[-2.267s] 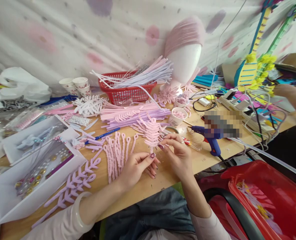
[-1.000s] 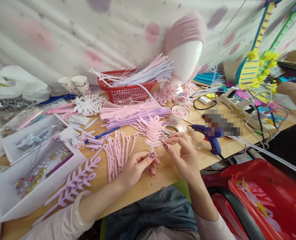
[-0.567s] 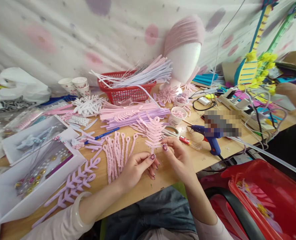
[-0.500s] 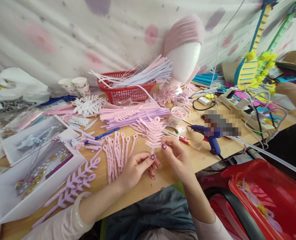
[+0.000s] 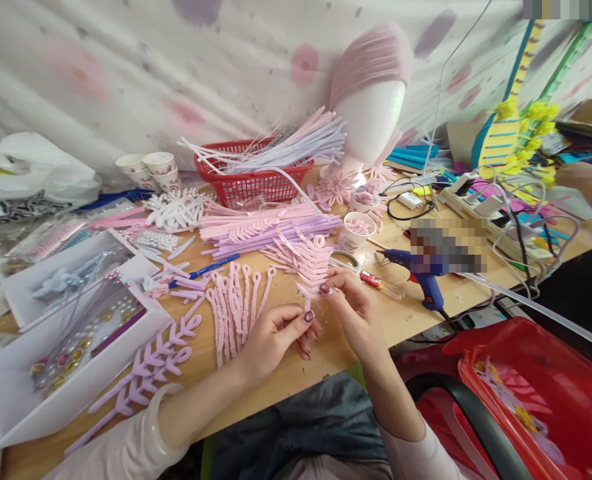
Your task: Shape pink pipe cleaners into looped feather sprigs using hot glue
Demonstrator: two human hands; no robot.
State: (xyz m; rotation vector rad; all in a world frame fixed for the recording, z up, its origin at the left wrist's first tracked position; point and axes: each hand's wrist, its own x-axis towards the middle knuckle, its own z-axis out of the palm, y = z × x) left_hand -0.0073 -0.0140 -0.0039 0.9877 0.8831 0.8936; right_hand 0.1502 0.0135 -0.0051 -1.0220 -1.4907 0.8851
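Note:
My left hand (image 5: pixel 271 337) pinches the lower stem of a pink pipe-cleaner leaf spray (image 5: pixel 312 263) between thumb and forefinger. My right hand (image 5: pixel 353 308) grips the same spray just above, thumb and fingers closed on its lowest side loops. The spray fans upward over the wooden table (image 5: pixel 326 353). Left of my hands lies a row of pink looped pipe cleaners (image 5: pixel 233 300). A purple leaf-shaped pipe-cleaner branch (image 5: pixel 143 370) lies further left near the table edge.
A blue glue gun (image 5: pixel 419 270), scissors (image 5: pixel 343 261) and a red lighter (image 5: pixel 379 283) lie right of my hands. Behind are piles of pink and purple stems (image 5: pixel 261 230), a red basket (image 5: pixel 253 180), a foam head (image 5: pixel 371 113) and white trays (image 5: pixel 76 333). Another person's arm (image 5: pixel 589 187) reaches in at right.
My right hand has shifted slightly along the spray, from hovering over the scissors to gripping its lower loops. My left hand has kept its pinch on the stem.

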